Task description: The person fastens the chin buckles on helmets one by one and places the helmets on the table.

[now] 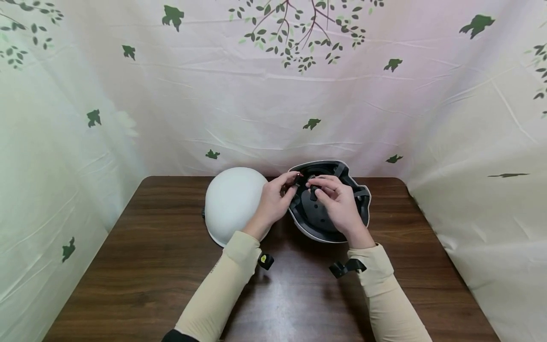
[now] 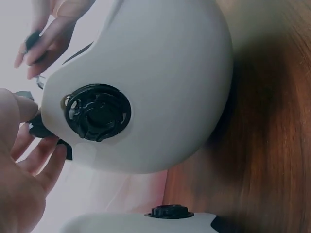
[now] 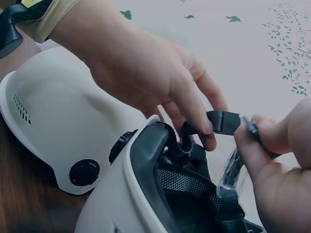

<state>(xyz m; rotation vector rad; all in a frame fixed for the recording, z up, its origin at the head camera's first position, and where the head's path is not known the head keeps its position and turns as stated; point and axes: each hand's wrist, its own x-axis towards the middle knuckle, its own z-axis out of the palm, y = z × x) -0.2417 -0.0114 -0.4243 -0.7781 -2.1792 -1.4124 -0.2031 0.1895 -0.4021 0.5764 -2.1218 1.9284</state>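
Note:
A white helmet [image 1: 316, 216] lies upside down at the table's back, its black padded inside facing up. Over its left rim, my left hand [image 1: 272, 202] pinches a black chin strap [image 3: 225, 122] between thumb and fingers. My right hand [image 1: 342, 209], above the helmet's middle, pinches a dark piece at the strap's end, perhaps a buckle; fingers partly cover it. The strap runs between both hands in the right wrist view. A clear plastic-wrapped part [image 3: 231, 170] hangs beside it. On the helmet's side, the left wrist view shows a round black dial [image 2: 99, 114].
A second white helmet [image 1: 235, 204] sits dome up, just left of the upturned one, under my left forearm. Both are on a dark wooden table [image 1: 149, 266]. A white curtain [image 1: 256, 109] printed with leaves and birds hangs behind and on both sides.

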